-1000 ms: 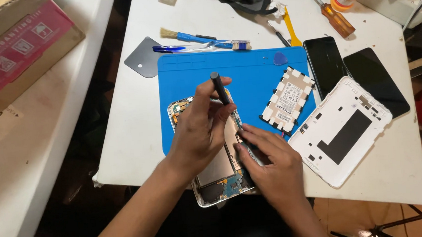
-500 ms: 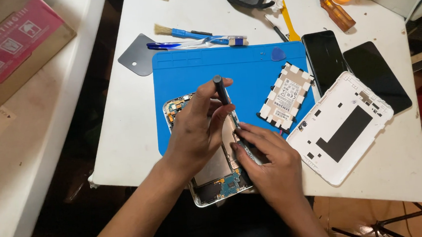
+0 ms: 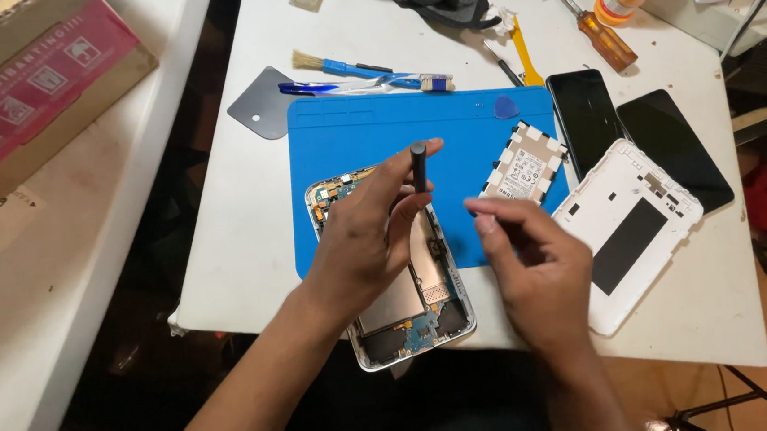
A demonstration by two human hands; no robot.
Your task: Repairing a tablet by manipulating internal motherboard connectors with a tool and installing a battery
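The screwdriver is pinched upright by the left hand over the opened tablet; right hand fingers are curled loosely beside it. Best kept vertical, pressure light.

One view only, from a camera on the person's head, looking steeply down and forward over the white tabletop. It sits close: both forearms enter from the bottom edge, the blue mat lies centre frame, and a second white surface runs along the left.
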